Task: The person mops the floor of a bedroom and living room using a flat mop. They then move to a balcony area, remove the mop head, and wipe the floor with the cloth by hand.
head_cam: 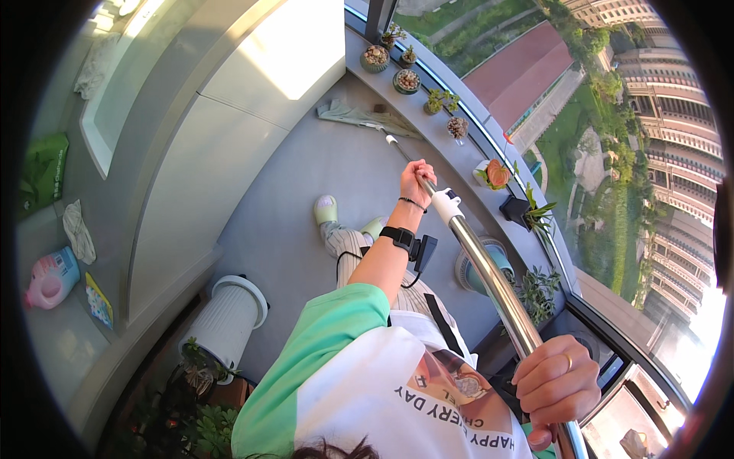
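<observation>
I hold a long metal mop pole slantwise in front of my body. My left hand is closed around its thinner section, just beyond a white plastic collar. My right hand, wearing a ring, grips the thick section near my right side. At the pole's far end, a wide mop head with a grey-green cloth lies on the grey floor, between the white cabinet and the window ledge. A small brown block sits by the mop head.
Potted succulents and other plants line the window ledge on the right. Below it stands a blue-green pot. To the left are a white cabinet, a white ribbed bin-like container, and a counter holding a pink-and-blue detergent bottle.
</observation>
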Available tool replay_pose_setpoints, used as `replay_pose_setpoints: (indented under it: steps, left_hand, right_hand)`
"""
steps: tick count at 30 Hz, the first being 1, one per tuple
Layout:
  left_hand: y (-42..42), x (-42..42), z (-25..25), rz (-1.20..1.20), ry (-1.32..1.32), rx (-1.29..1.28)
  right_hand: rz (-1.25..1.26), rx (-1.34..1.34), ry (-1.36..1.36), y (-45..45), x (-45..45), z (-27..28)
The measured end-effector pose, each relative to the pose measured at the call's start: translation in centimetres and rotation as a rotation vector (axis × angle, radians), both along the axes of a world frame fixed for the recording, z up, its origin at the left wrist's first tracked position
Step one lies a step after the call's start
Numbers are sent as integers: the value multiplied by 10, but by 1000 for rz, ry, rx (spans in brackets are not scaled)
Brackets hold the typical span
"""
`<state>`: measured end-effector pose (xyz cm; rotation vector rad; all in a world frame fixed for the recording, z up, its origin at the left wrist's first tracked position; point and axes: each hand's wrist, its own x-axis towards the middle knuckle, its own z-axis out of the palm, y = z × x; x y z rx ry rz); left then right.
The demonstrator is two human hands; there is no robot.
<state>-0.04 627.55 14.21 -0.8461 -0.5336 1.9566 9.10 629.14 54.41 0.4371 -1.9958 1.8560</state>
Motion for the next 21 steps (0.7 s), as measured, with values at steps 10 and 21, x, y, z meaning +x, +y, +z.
replay_pose_setpoints:
  steps: [10,21]
  left_hand:
    - [-26,-39,21,-477,86,-553]
    - [-24,-103,138,-459,2231,-1023]
  right_hand:
    - [-554,12,-225,4,-41,-53]
    - [-769,-113,-229,-13,-104,-50]
